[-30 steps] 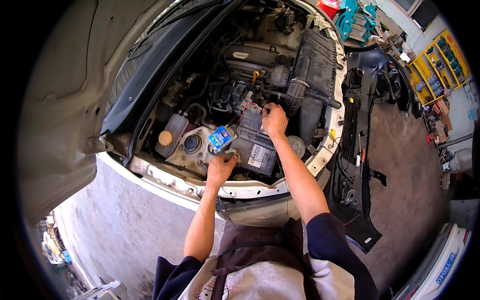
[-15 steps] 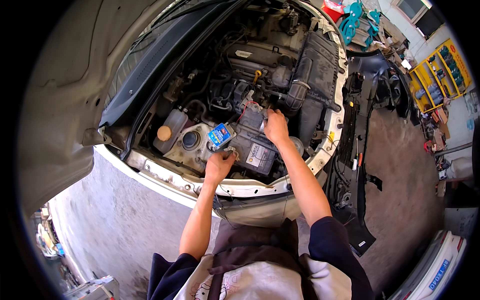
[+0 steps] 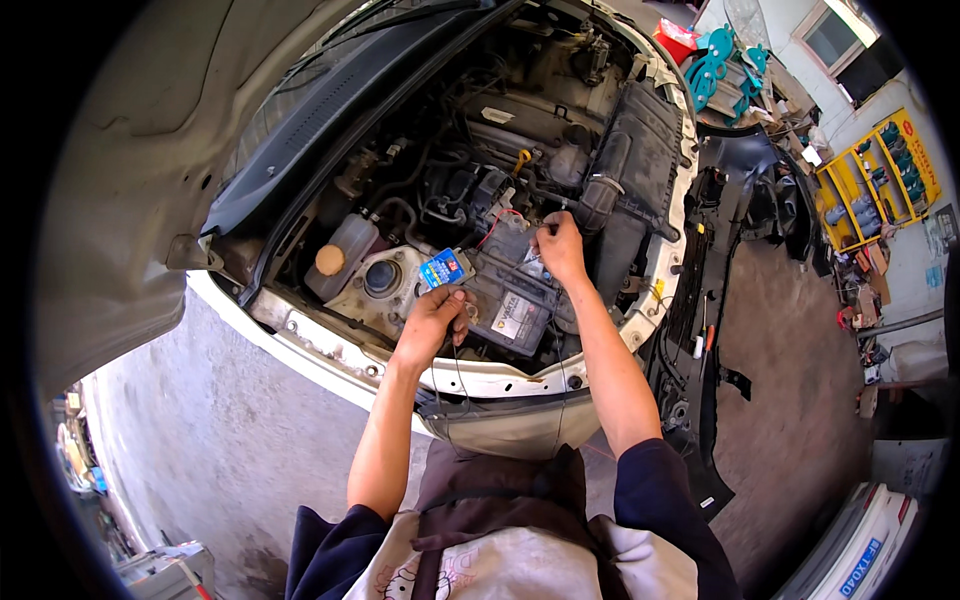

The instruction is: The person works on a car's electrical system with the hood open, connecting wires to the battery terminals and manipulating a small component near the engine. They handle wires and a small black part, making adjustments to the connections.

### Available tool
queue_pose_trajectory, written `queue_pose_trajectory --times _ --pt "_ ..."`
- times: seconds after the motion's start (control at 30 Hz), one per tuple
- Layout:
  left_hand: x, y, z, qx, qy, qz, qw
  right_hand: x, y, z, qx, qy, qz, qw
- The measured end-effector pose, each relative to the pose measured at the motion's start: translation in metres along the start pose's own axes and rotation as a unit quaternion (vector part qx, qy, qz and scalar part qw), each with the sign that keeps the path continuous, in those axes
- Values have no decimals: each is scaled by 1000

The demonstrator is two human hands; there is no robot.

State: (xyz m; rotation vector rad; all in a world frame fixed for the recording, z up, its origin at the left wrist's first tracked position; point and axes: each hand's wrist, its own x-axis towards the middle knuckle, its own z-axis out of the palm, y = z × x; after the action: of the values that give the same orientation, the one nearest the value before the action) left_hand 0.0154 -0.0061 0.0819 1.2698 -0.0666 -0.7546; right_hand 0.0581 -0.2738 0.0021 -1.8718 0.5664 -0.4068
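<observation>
In the open engine bay, my left hand point(image 3: 432, 323) is closed at the lower edge of a small blue box point(image 3: 440, 267), beside the battery's point(image 3: 515, 318) near-left corner; what it grips is hidden, and a thin dark wire hangs below it. My right hand point(image 3: 560, 247) is closed over the battery's far right end, with a small shiny piece under the fingers; what they pinch is too small to name. A thin red wire point(image 3: 492, 224) loops left of it. A reservoir with a tan cap point(image 3: 330, 259) stands to the left.
The raised hood point(image 3: 115, 200) fills the left. Along the right lies a large removed black bumper panel point(image 3: 700, 280), with a yellow tool rack point(image 3: 850, 190) beyond. Another vehicle's white rear point(image 3: 845, 540) is at lower right, and clutter surrounds a red bucket point(image 3: 673, 38) at upper right.
My left hand has moved up from below the blue box to its lower edge. My right hand has shifted slightly, staying over the battery's right end.
</observation>
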Motion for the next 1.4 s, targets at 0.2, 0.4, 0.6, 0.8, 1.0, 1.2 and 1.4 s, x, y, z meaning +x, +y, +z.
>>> queue_pose_trajectory --times 0.2,0.4,0.6,0.8,1.0,1.2,1.4 --pt "-5 35 4 -102 5 8 995 17 -15 -10 59 -6 -45 997" --pt "11 52 25 -46 20 35 998 -7 -54 -29 80 -83 -73 991" --pt "26 54 52 -4 -8 68 998 -60 -107 -57 52 -96 -89 990" --pt "17 41 86 62 -17 186 980 -114 -132 -72 19 -65 -169 983" --pt "-3 32 95 87 -18 212 973 -141 -141 -93 -51 -54 -196 978" --pt "-30 45 104 91 -30 173 980 -151 -154 -114 -50 -76 -219 972" --pt "-44 55 105 69 -39 175 981 -163 -170 -138 -26 -118 -160 980"
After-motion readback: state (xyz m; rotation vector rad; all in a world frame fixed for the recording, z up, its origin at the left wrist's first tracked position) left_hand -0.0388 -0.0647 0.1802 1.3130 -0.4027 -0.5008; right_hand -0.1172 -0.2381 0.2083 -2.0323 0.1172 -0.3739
